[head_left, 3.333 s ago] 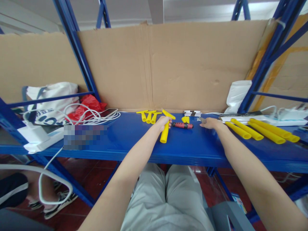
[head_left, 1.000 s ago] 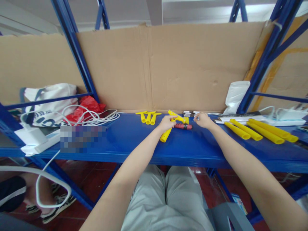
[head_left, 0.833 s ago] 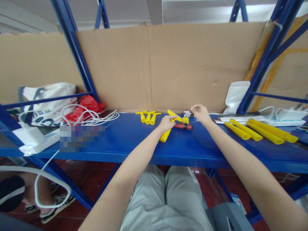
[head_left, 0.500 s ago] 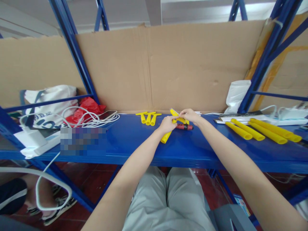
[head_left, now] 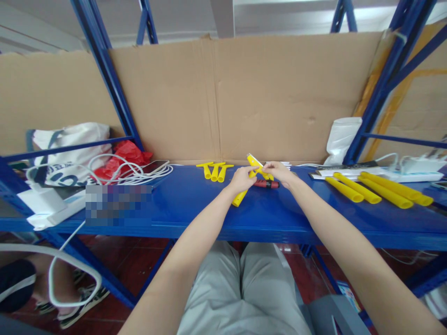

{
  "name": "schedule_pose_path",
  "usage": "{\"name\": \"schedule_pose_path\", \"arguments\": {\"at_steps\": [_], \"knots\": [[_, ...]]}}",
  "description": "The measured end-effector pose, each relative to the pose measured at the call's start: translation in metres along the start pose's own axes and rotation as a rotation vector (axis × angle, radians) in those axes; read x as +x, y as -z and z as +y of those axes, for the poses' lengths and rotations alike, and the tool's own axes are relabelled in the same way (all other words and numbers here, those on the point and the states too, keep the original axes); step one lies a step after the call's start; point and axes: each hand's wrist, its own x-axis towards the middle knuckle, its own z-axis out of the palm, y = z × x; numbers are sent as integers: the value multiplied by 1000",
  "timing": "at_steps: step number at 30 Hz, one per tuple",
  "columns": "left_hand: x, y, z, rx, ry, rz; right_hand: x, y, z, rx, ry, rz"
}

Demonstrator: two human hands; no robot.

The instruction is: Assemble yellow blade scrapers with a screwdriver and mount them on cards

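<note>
In the head view, my left hand [head_left: 242, 180] is closed around a yellow T-shaped tool with a tube handle [head_left: 239, 199], held at a slant over the blue shelf. Its flat yellow head [head_left: 253, 161] points away from me, with a pale strip along it. My right hand [head_left: 280, 173] has its fingertips pinched by the head; what they hold is too small to make out. Under my hands lies a red tool with a black end [head_left: 267, 184], partly covered. Left of my hands, three yellow T-shaped pieces [head_left: 214, 172] lie side by side.
Several yellow tubes [head_left: 386, 190] lie at the right, by a white power strip [head_left: 415, 176]. White cables [head_left: 150, 173], a red plastic bag [head_left: 123, 158] and a cloth bag [head_left: 73, 149] sit at the left. A cardboard wall [head_left: 272, 97] backs the blue shelf [head_left: 188, 204].
My right fingertips have shifted slightly along the head of the yellow tool. My left hand keeps its hold, and the tool's angle has barely altered.
</note>
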Motion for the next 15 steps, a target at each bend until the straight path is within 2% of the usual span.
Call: {"name": "schedule_pose_path", "arguments": {"at_steps": [3, 6, 9, 15], "knots": [[1, 0, -1, -40, -11, 17, 0, 0, 1, 68, -60, 40], [1, 0, -1, -30, -27, 31, 0, 3, 1, 77, -106, 0], [0, 1, -3, 27, -71, 23, -1, 5, 1, 52, -124, -49], [-3, 0, -8, 217, -123, -62, -2, 4, 1, 4, -127, -16]]}}
